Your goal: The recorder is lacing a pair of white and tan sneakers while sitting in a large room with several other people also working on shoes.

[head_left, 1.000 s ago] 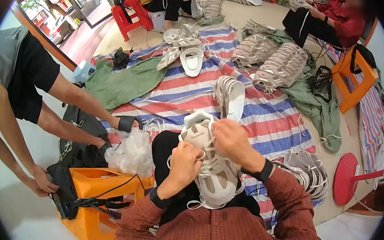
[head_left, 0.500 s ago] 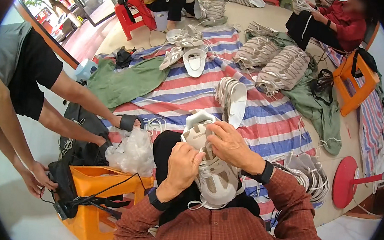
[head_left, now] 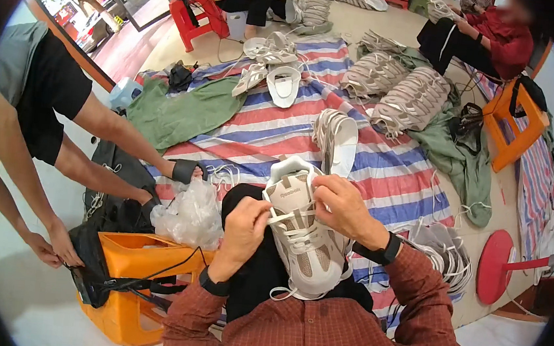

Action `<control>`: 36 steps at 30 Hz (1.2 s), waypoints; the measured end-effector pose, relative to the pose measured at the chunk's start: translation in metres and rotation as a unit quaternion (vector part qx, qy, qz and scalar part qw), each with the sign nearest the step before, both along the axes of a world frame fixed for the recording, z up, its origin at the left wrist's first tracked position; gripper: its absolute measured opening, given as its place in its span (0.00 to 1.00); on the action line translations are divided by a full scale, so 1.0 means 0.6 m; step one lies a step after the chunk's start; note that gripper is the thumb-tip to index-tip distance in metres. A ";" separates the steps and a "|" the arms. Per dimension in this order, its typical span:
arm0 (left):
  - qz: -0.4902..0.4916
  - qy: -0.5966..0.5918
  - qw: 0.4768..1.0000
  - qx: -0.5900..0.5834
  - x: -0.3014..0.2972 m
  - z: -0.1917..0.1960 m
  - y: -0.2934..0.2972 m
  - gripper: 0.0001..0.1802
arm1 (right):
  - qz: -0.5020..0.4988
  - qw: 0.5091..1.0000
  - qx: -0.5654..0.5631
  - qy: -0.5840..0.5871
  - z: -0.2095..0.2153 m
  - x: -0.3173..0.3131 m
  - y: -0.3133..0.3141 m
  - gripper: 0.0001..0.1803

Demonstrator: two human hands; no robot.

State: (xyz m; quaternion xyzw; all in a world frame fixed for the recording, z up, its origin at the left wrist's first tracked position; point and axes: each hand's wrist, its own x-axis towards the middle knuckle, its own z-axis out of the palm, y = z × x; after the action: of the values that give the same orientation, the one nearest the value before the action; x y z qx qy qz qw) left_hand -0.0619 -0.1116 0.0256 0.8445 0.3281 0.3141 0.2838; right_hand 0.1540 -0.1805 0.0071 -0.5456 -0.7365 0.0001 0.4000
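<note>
A beige and white sneaker (head_left: 312, 258) rests on my lap, toe toward me, its tongue standing up in the opening. White shoelace (head_left: 279, 219) runs through its lower eyelets, and one loop hangs by the toe. My left hand (head_left: 243, 232) pinches a length of that lace at the left eyelet edge. On the opposite side, my right hand (head_left: 343, 208) has its thumb and fingers closed on the upper's edge near the top eyelets. Whether lace lies between those fingertips is hidden.
Stacked shoe uppers (head_left: 337, 142) lie ahead on a striped sheet (head_left: 267, 136). At left are an orange stool (head_left: 148, 293), a clear plastic bag (head_left: 191, 215) and a bending person (head_left: 52, 107) handling a black bag. Two people sit farther back. A red round-topped stool (head_left: 494, 264) lies tipped at right.
My hands have parted from over the tongue to opposite sides of the shoe opening. My left hand has drawn the lace leftward, and the tongue now shows between them.
</note>
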 end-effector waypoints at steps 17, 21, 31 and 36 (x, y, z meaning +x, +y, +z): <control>-0.016 0.098 0.994 0.043 0.015 -0.012 -0.026 0.10 | 0.018 0.996 -0.079 0.040 -0.007 -0.019 -0.008 0.08; -0.027 0.078 0.992 0.094 0.014 -0.007 -0.026 0.11 | 0.028 0.995 -0.072 0.057 -0.011 -0.020 -0.006 0.08; 0.038 0.060 0.997 0.042 0.017 0.017 -0.046 0.17 | 0.054 0.992 -0.074 0.085 -0.012 -0.017 -0.006 0.07; 0.026 0.039 0.999 0.010 0.015 0.026 -0.069 0.13 | 0.060 0.991 -0.081 0.092 -0.011 -0.018 -0.006 0.06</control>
State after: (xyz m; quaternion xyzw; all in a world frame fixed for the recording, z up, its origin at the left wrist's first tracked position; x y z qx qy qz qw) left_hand -0.0530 -0.1530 0.0413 0.8502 0.3575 0.2910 0.2541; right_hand 0.1434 -0.1839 0.0002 -0.5286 -0.7258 0.1340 0.4194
